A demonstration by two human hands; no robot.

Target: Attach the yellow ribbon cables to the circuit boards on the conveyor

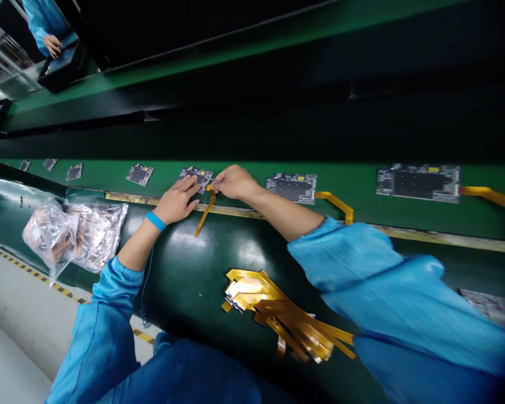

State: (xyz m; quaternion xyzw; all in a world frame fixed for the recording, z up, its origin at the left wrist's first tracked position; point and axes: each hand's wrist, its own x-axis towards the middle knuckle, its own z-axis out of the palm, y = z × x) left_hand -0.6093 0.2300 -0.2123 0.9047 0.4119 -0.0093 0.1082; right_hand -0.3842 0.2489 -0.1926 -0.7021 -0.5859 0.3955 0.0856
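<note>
2 clear bags of foil-packed parts (76,235) far left on the dark green bench (193,280). 7 circuit boards (139,175) on the green belt (345,179). Left hand (174,201) open, fingers flat on the fifth board (196,179), blue wrist strap (156,221) on the wrist. Amber flex cable (205,216) runs from that board down-left; right hand (235,182) pinches its top end. Loose flex cable pile (273,308) below, count unclear.

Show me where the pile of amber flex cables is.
In the head view, the pile of amber flex cables lies on the dark green work surface, lower middle of the frame, just left of the right sleeve and below the left hand.
</note>
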